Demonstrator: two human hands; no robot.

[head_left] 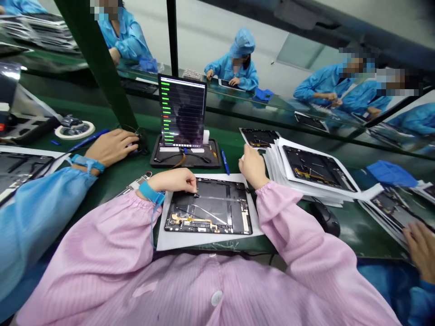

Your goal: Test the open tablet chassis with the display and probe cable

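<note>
An opened tablet housing (210, 213), dark inside with gold flex cables and pale strips, lies on a white sheet (170, 240) in front of me. My left hand (178, 180) is over its upper left part, thumb and fingers pinched at a small dark part (196, 195). From there a flat translucent strip (217, 198) runs across the housing to the right. My right hand (253, 167) is closed just beyond the housing's upper right corner. A bit of white shows at its fingers, but what it holds is hidden.
Behind the housing stands a lit screen (182, 113) on a black tray (214, 156), beside a blue pen (225, 161). Stacked sheets with another housing (316, 167) and a black mouse (324, 217) are right. A co-worker's hand (112, 147) reaches in from the left, another's hand (421, 249) from the right.
</note>
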